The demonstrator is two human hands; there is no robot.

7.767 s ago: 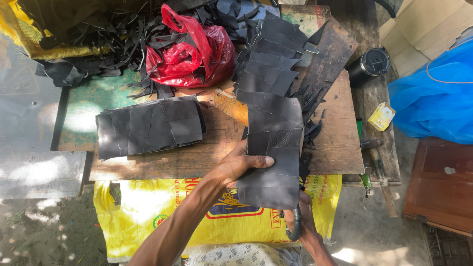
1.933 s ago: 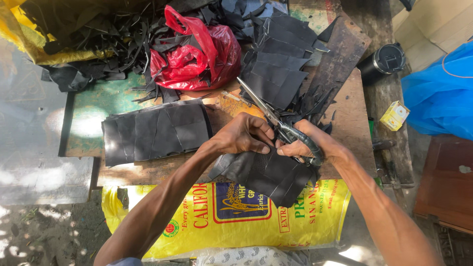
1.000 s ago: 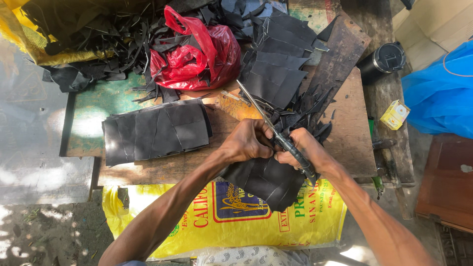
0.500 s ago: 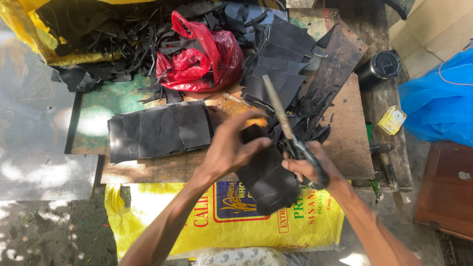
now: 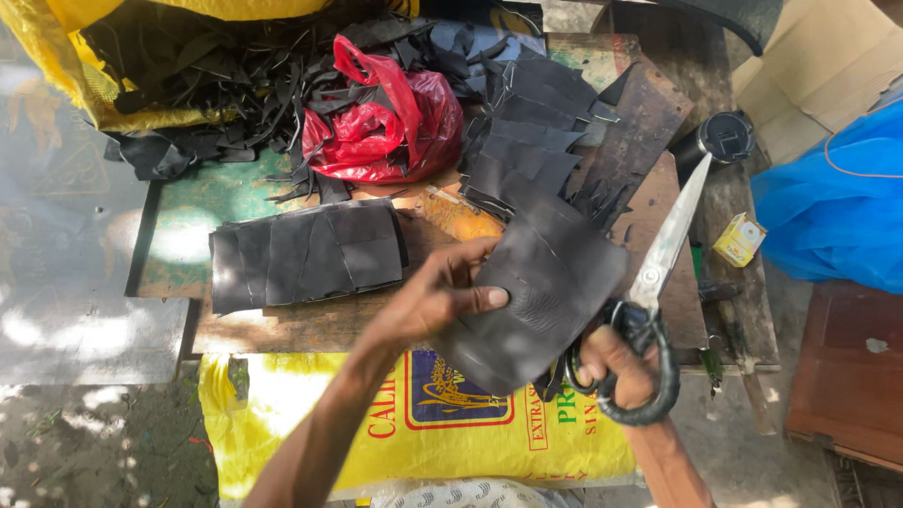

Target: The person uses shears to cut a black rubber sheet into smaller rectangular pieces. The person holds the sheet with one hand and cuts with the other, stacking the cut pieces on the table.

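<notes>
Left hand (image 5: 442, 296) pinches a black rubber sheet (image 5: 531, 296) above the wooden workbench (image 5: 320, 325); right hand (image 5: 611, 362) grips big scissors (image 5: 649, 301), blades closed. Thin and floppy, likely light and grippy — best pinched at an edge, since it sags.

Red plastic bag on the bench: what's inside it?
The red plastic bag is knotted shut; black strips drape over it and lie beside it. Its contents are hidden by the plastic.

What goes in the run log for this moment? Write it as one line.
left hand: grip on black rubber piece, lifted | right hand: holds scissors, blades shut, up | stack of cut black pieces on wooden board
</notes>
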